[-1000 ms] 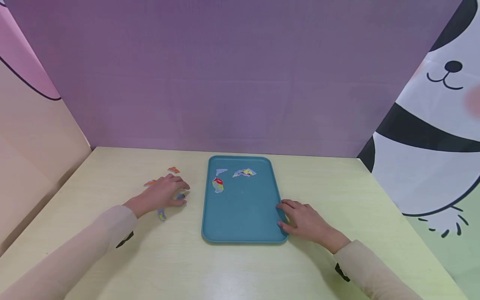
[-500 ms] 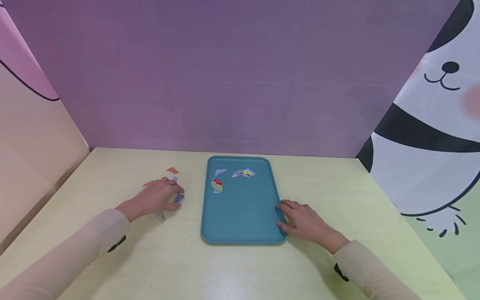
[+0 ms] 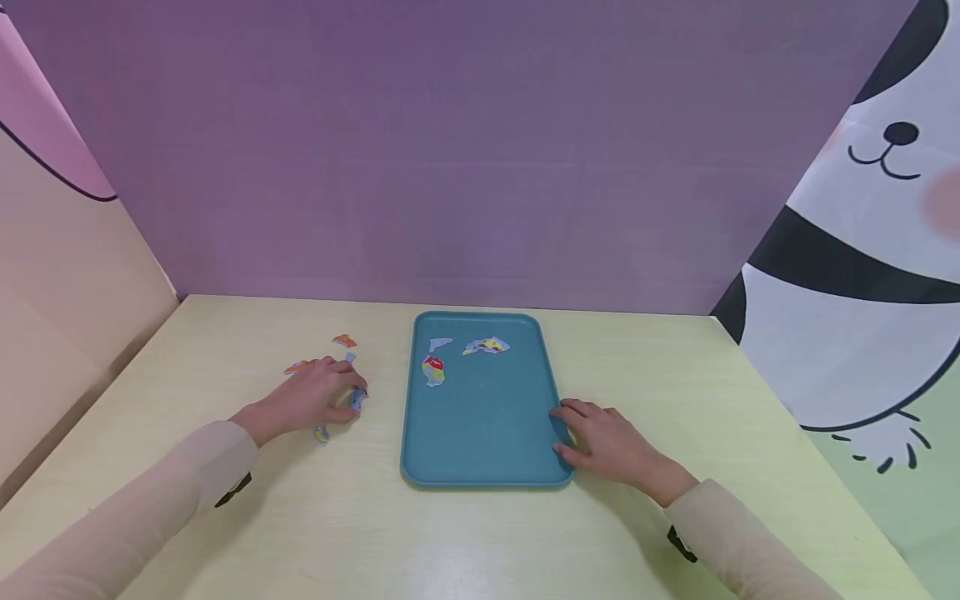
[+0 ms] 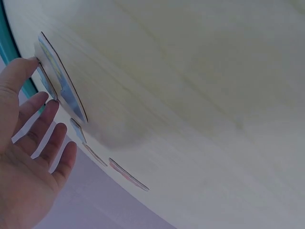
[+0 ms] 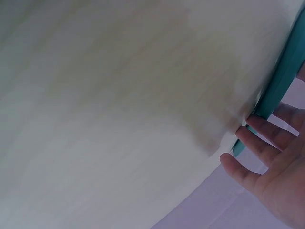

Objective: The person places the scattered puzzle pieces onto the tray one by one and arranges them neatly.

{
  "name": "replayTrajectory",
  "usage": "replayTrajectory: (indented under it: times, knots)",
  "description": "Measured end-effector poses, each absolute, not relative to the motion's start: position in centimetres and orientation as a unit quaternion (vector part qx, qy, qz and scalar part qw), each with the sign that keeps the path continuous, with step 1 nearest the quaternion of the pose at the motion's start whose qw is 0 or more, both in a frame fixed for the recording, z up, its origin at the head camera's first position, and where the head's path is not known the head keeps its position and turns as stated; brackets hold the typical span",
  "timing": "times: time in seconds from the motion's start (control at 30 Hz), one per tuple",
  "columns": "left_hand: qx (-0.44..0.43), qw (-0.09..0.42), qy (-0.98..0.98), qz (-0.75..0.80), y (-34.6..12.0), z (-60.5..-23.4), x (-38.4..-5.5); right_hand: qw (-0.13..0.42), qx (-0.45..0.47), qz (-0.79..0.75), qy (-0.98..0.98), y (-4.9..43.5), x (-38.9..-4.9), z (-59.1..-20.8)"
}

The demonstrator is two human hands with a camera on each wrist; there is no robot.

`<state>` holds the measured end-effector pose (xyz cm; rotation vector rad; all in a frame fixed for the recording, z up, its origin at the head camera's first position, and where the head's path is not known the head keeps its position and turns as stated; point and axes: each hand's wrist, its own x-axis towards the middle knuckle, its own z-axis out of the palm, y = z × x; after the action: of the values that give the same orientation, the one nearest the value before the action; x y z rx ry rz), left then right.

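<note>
My left hand (image 3: 307,393) is over the left part of the table, left of the tray. Its thumb and fingertips pinch a small bluish puzzle piece (image 3: 357,398) by its edges; in the left wrist view this piece (image 4: 47,82) shows between thumb and fingers. Close by lies a blue-and-yellow puzzle piece (image 3: 321,433), partly under the hand. Orange puzzle pieces (image 3: 345,340) and a little pale blue one (image 3: 350,357) lie beyond it. My right hand (image 3: 618,446) rests with extended fingers on the right rim of the blue tray (image 3: 487,433).
Inside the tray, toward its far end, are a red-and-yellow piece (image 3: 433,372), a pale sliver (image 3: 440,343) and a yellow-and-blue piece (image 3: 487,345). A purple backdrop (image 3: 465,167) rises behind the table (image 3: 450,542).
My left hand has drawn slightly left, and its thumb and fingers have closed on the bluish piece. The little pale blue piece has come into sight. The right hand stays on the tray rim.
</note>
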<state>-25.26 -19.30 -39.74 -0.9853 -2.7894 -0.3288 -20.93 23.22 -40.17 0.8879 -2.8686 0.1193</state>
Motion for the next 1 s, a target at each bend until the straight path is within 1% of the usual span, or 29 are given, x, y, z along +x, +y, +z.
replayTrajectory:
  times: [0.37, 0.63, 0.8, 0.87, 1.0]
  knots:
    - [-0.328, 0.077, -0.934, -0.119, -19.15, -39.58, -25.04, 0.076, 0.303, 0.045, -0.949, 23.24, -20.89, -40.03]
    - [-0.318, 0.069, -0.937, -0.125, -19.1, -39.55, -25.1, 0.069, 0.302, 0.047, -0.95, 23.21, -20.72, -39.81]
    - [-0.315, 0.07, -0.938, -0.127, -19.1, -39.62, -25.2, 0.087, 0.31, 0.06, -0.945, 23.28, -20.75, -39.95]
    - [-0.316, 0.071, -0.938, -0.125, -19.11, -39.64, -25.25, 0.103, 0.32, 0.059, -0.94, 23.55, -20.98, -40.37]
    - [-0.318, 0.071, -0.938, -0.12, -19.09, -39.54, -25.29, 0.103, 0.322, 0.062, -0.939, 23.51, -20.92, -40.34]
